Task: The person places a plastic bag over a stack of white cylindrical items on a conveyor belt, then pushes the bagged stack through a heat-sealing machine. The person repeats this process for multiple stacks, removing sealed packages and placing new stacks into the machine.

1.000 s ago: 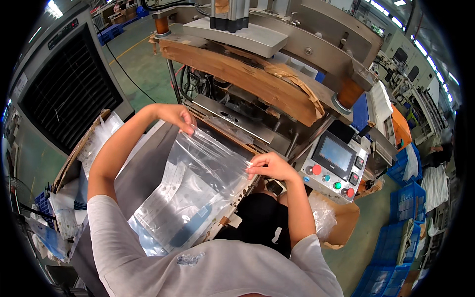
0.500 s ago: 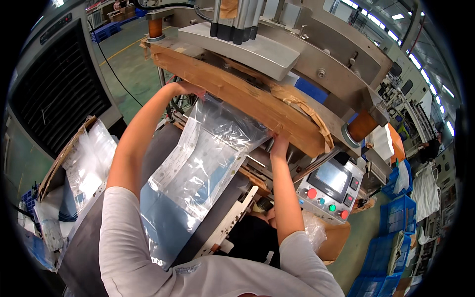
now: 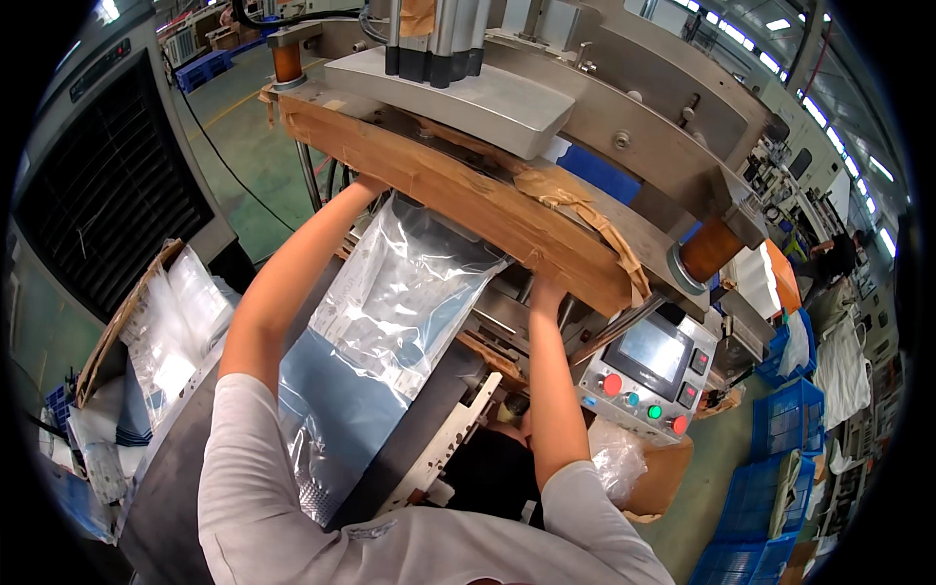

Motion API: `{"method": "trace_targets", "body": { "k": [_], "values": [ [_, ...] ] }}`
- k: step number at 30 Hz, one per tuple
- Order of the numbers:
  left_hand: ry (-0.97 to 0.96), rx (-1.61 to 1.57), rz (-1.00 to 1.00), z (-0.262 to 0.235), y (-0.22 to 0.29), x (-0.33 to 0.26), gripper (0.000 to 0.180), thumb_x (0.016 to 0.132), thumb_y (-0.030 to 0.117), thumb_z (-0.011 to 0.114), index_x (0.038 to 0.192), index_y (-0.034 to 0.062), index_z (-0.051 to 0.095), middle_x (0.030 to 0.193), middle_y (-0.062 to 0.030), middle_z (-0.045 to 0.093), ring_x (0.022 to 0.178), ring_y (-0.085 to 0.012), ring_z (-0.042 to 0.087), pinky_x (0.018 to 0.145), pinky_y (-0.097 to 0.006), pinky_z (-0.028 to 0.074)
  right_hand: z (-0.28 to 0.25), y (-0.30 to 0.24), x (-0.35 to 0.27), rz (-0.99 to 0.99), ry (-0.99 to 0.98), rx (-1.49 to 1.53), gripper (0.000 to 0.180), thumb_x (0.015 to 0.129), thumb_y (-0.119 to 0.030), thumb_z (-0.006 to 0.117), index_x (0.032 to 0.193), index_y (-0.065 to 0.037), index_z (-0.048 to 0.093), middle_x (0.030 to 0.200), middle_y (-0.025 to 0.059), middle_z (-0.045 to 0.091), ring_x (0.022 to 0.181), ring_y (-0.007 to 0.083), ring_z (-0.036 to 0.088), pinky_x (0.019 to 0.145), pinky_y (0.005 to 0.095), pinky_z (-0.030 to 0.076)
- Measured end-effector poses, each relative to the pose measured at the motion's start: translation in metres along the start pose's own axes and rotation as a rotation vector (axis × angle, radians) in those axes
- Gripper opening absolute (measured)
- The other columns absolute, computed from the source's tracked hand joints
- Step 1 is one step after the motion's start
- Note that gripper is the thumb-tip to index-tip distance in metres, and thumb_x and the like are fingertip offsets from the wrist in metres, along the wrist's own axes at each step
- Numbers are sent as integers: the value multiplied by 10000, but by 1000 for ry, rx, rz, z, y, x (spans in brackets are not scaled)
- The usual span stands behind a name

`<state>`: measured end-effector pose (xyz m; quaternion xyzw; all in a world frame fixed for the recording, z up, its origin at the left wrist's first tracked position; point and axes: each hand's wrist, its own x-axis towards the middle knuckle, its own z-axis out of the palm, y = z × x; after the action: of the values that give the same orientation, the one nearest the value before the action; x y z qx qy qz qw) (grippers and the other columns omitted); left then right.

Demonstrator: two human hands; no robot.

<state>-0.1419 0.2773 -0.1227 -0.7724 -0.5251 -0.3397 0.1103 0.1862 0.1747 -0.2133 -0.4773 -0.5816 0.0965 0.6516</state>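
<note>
- Clear plastic bag point(image 3: 405, 292) — large, crinkly, glossy, stretched from under the press head down across the grey bench point(image 3: 175, 458); lower part shows a blue-grey sheet inside.
- Top edge of the bag sits right at the cardboard-wrapped bar point(image 3: 458, 200) of the press; can't tell how far in it goes.
- Left hand point(image 3: 369, 185) up at the bag's upper left corner, mostly hidden under the bar — looks closed on the film, but fingers not clearly seen.
- Right hand point(image 3: 546, 288) at the upper right corner, tucked under the bar; grip cannot be told from this view.
- Handling, as a judgement: very light, soft, floppy, slippery film; will sag and wrinkle unless kept taut. Best held at the two top corners or along the top hem, pinched, not squeezed mid-sheet. Tears or creases easily near hot or sharp press parts.
- Press: metal block with cylinders point(image 3: 439, 39) above, copper-coloured rollers at both ends.
- Control panel point(image 3: 648, 375) to the right — screen, red and green buttons.
- More clear bags in a stack point(image 3: 175, 322) at left, in a cardboard box.
- Blue crates point(image 3: 795, 424) far right, well apart.
</note>
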Motion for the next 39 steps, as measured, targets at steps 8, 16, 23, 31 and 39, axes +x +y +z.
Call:
{"method": "trace_targets", "body": {
  "k": [8, 16, 23, 31, 39],
  "values": [
    [98, 151, 53, 15, 26, -11, 249, 853, 223, 536, 1018, 44, 586, 1011, -102, 605, 1014, -243, 530, 912, -364, 380, 12, -75, 0, 80, -168, -255, 362, 875, -182, 569, 1174, 10, 497, 1211, 201, 514, 1132, 342, 475, 938, 371, 371],
    [184, 219, 109, 11, 19, 5, 269, 848, 213, 541, 1053, 43, 577, 1036, -118, 602, 1045, -264, 530, 915, -376, 385, 23, -21, 30, -464, -104, -402, 322, 901, -177, 510, 1174, -5, 507, 1146, 166, 553, 1026, 300, 523, 892, 353, 406],
    [123, 58, 59, -27, 48, -38, 290, 836, 196, 548, 1082, 44, 571, 1108, -157, 564, 1100, -305, 496, 936, -408, 367, -18, -54, -25, 243, -217, 58, 341, 947, -285, 455, 1105, -4, 566, 1019, 86, 598, 928, 176, 535, 841, 316, 424],
    [-328, 228, -62, -63, 170, -212, 584, 891, 402, 463, 1421, 256, 266, 1491, -190, 96, 1366, -416, 59, 1016, -659, 81, -40, -69, -99, 403, -967, -82, 682, 914, -600, 269, 1114, -54, 625, 1254, 238, 502, 1302, 335, 325, 1062, 363, 252],
    [-476, 134, -64, -60, 165, -227, 541, 924, 434, 394, 1425, 305, 238, 1504, -148, 76, 1373, -388, 73, 1002, -669, 121, -130, -86, -110, 552, -830, 397, 438, 963, -344, 426, 1134, 22, 594, 1204, 109, 573, 1177, 181, 474, 1016, 290, 315]
  ]
}}
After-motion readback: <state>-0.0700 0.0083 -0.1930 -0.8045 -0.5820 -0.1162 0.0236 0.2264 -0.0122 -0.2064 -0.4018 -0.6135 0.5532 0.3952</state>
